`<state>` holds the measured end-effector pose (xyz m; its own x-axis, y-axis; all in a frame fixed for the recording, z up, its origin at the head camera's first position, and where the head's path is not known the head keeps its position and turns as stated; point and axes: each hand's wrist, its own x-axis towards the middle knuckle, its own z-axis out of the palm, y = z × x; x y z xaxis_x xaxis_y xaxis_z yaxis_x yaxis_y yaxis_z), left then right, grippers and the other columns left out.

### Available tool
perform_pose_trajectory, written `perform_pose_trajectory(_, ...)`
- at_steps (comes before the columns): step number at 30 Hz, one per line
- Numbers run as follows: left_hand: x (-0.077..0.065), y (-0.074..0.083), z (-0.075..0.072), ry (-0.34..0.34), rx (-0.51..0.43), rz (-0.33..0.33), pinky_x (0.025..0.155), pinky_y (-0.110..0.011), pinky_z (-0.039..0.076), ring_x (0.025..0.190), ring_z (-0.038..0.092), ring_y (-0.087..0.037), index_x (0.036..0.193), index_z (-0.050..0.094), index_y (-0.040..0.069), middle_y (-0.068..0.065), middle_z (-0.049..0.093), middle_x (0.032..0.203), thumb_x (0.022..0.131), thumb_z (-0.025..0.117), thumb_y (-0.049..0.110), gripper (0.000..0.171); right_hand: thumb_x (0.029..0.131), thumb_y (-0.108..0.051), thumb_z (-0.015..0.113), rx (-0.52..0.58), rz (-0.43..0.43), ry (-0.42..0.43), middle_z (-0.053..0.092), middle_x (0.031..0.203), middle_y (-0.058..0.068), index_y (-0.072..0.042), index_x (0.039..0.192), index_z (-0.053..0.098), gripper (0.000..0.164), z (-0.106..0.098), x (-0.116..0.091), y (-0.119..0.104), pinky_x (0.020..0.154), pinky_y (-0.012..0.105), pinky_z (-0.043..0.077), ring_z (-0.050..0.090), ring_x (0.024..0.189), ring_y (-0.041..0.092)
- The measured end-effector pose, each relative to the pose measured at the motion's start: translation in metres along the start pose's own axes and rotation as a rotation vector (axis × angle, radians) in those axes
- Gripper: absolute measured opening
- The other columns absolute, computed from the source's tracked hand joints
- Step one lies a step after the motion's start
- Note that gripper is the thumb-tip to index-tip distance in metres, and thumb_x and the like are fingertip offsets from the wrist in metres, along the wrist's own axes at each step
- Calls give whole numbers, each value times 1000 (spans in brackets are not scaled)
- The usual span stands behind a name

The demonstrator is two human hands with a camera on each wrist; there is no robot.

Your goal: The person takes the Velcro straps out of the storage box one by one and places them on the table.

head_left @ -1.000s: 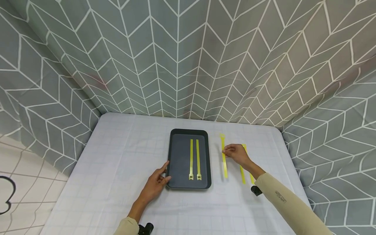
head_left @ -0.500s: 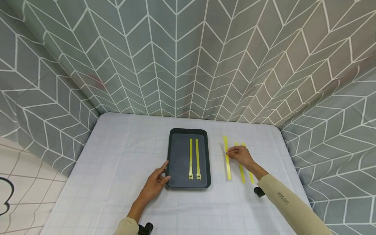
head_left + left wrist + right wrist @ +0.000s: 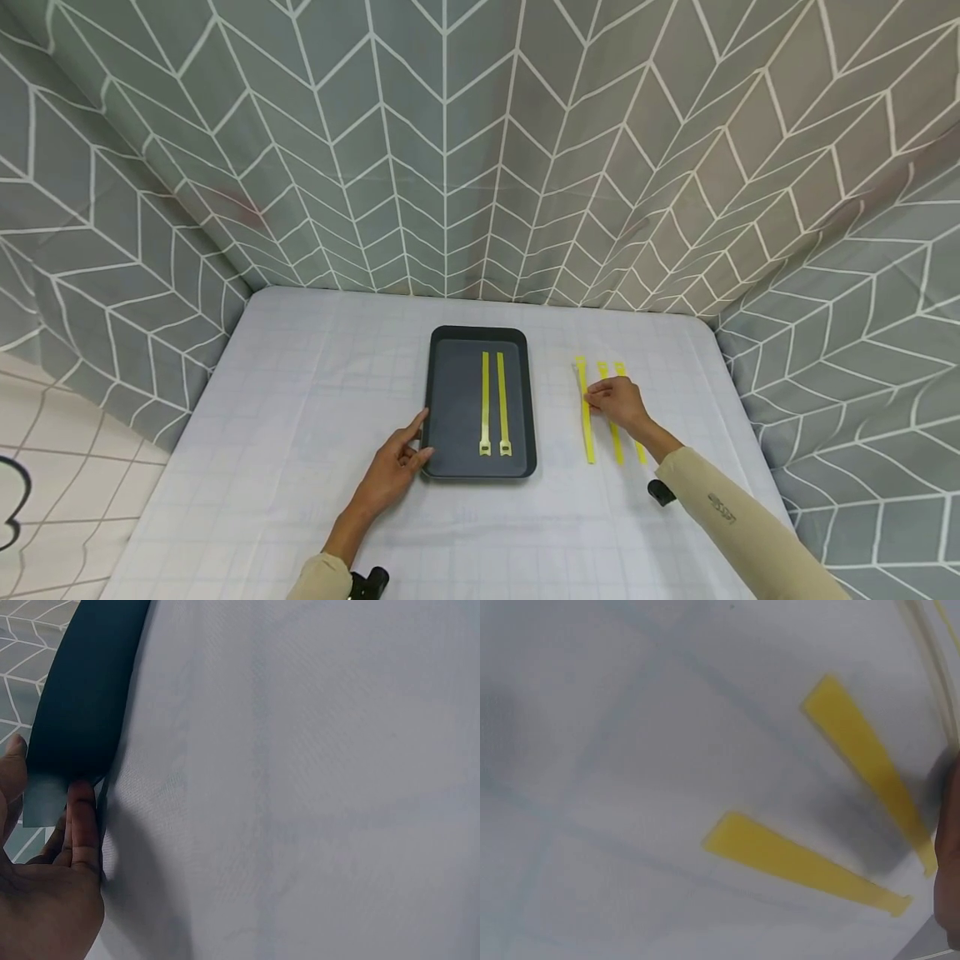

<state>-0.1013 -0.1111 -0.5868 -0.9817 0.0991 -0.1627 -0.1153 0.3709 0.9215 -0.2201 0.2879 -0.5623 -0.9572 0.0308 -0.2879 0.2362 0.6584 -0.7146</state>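
Note:
In the head view, a dark grey tray (image 3: 453, 400) lies mid-table with two yellow hook-and-loop cable ties (image 3: 485, 404) side by side in it, slotted heads toward me. My left hand (image 3: 388, 473) holds the tray's near left edge, thumb at the rim; the left wrist view shows fingertips against its outer wall (image 3: 86, 697). Right of the tray, my right hand (image 3: 621, 402) pinches another yellow cable tie (image 3: 587, 437) near its middle, head pointing away. Two more cable ties (image 3: 616, 443) lie under and beside that hand; the right wrist view shows their tail ends (image 3: 855, 746).
A white cloth (image 3: 337, 367) with faint grid lines covers the table. Grey patterned curtains (image 3: 480, 167) hang behind the far edge and at both sides. White tiled floor (image 3: 67, 467) shows at the left.
My right hand has moved slightly right with the pinched cable tie, away from the tray and closer to the other two. The left hand has stayed at the tray.

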Motion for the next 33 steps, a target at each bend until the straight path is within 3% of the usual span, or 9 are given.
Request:
perform_pose_trajectory(8,0,2,0,1,8,-7,74,-23,48,82,57,-9,154,41,25,-16,57,130,95,69,13,67,90,-3,73,-41,1,27,75,88,22,11,102,72,19,0,0,-2,61,27,58,72,64,17)
perform_pose_trajectory(12,1,2,0,4,9,-6,74,-23,48,82,56,-10,154,42,25,-16,57,129,95,69,12,67,88,-6,75,-132,-16,59,75,79,16,8,97,74,17,-1,0,-6,59,25,54,70,61,15)
perform_pose_trajectory(20,0,0,0,4,19,-1,75,-24,49,83,57,-10,155,41,26,-16,57,130,95,69,14,67,87,-10,75,-274,-44,93,72,68,7,3,89,77,14,-1,-4,-13,67,38,55,66,61,14)
perform_pose_trajectory(33,0,0,0,-2,6,3,75,-24,49,84,57,-10,155,40,27,-16,57,130,95,69,16,67,88,-10,74,-316,-46,112,72,67,5,1,85,78,13,0,-4,-11,61,35,54,63,59,13)
